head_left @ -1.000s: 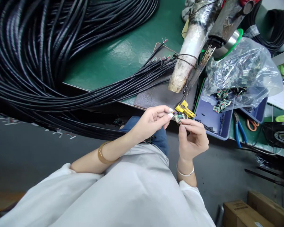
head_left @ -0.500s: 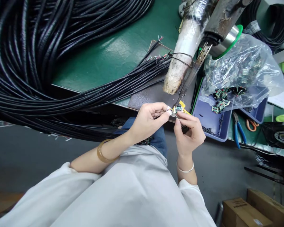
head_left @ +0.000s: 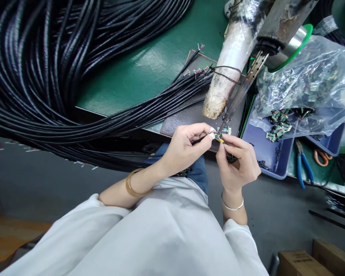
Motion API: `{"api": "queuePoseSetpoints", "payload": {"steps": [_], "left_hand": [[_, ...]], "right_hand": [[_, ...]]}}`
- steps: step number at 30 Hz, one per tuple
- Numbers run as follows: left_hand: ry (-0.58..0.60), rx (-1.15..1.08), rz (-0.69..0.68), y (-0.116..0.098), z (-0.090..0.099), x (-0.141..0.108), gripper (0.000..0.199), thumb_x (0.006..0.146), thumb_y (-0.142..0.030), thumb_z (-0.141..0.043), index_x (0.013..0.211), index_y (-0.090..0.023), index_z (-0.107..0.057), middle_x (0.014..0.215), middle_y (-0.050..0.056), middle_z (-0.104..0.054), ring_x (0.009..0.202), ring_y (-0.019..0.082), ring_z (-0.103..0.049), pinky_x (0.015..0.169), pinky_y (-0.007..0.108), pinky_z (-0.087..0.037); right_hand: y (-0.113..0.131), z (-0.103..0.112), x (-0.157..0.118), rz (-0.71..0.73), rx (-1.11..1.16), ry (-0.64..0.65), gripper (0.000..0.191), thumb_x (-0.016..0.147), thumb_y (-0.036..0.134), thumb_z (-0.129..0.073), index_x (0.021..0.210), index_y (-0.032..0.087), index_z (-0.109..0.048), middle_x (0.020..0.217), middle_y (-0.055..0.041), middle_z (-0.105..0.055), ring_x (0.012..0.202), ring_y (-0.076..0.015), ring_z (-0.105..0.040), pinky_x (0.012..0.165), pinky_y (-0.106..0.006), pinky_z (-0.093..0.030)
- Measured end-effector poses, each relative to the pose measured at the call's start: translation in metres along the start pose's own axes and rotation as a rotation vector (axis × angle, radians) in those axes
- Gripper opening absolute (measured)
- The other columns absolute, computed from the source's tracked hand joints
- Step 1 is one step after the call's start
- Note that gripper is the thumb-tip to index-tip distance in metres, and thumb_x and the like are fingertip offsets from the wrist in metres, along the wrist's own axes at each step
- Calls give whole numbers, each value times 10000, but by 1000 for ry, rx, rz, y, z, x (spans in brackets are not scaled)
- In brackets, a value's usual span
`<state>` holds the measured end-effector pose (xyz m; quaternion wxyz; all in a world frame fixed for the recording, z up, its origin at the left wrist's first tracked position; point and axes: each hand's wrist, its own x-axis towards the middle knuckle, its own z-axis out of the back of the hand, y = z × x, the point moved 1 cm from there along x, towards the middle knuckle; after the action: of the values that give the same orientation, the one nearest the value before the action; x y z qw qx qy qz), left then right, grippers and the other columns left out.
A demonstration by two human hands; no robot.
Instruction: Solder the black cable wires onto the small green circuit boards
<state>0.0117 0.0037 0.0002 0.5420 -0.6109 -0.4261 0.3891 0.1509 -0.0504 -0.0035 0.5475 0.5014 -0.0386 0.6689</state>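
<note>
My left hand [head_left: 191, 143] is closed in a pinch on the end of a black cable, its thin coloured wires at the fingertips. Just opposite, my right hand [head_left: 238, 163] pinches a thin pale wire, with a bit of yellow under its fingertips. A small green circuit board [head_left: 225, 131] with pale contacts is just beyond these fingers, partly hidden. The soldering iron [head_left: 235, 100] slants down from above, its tip beside the board and close to both hands' fingertips. Which parts actually touch is too small to tell.
Black cables [head_left: 126, 115] spread across the left of the green table [head_left: 138, 61]. A white, wrapped pipe [head_left: 222, 74] hangs by the iron. At right are a solder spool [head_left: 293, 48], a purple tray [head_left: 284, 161], a plastic bag of boards [head_left: 310, 73], and blue pliers [head_left: 303, 165].
The whole scene has shifted right in the view. Both hands stay close together under the iron tip. The board and the yellow piece sit differently at the fingertips.
</note>
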Motion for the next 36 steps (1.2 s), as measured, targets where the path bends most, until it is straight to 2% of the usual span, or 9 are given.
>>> {"api": "queuePoseSetpoints", "payload": {"steps": [7, 11, 19, 23, 28, 36], "left_hand": [[3, -32, 2, 0, 1, -1, 113, 852, -200, -619, 814, -124, -693, 725, 14, -645, 636, 90, -555, 611, 174, -473], [8, -33, 52, 2, 2, -1, 137, 837, -231, -634, 784, -122, -697, 682, 9, -613, 605, 88, -524, 576, 180, -451], [37, -80, 65, -2, 1, -1, 124, 829, -231, -639, 782, -128, -688, 721, 14, -653, 644, 96, -563, 619, 189, -476], [48, -84, 76, -2, 2, -1, 136, 840, -231, -625, 765, -124, -664, 697, 4, -622, 626, 87, -530, 602, 188, -446], [40, -14, 75, 1, 2, 1, 173, 865, -238, -600, 729, -135, -628, 628, -23, -505, 567, 75, -420, 528, 193, -344], [28, 5, 16, 4, 0, 4, 147, 871, -210, -593, 761, -127, -645, 646, -19, -516, 568, 69, -424, 519, 175, -350]], "right_hand": [[3, 0, 1, 34, 5, -9, 235, 801, 56, -723, 906, 244, -631, 1011, -29, -779, 879, -168, -758, 766, -298, -652], [1, 2, -3, 74, -41, 40, 221, 814, 81, -711, 893, 255, -599, 1011, -19, -786, 881, -165, -764, 758, -295, -645], [0, 3, -5, 32, -1, 28, 218, 828, 86, -702, 915, 259, -602, 1006, -19, -783, 869, -165, -764, 759, -306, -643], [-1, 3, -6, -2, 41, 33, 205, 830, 79, -699, 915, 245, -614, 998, -29, -781, 867, -166, -760, 766, -315, -641], [0, 3, -6, 10, -1, 31, 216, 829, 77, -704, 929, 251, -623, 992, -23, -786, 864, -163, -759, 782, -313, -634], [-1, 1, 0, -29, 40, 36, 211, 823, 55, -709, 919, 234, -649, 981, -30, -782, 888, -165, -758, 808, -314, -634]]}}
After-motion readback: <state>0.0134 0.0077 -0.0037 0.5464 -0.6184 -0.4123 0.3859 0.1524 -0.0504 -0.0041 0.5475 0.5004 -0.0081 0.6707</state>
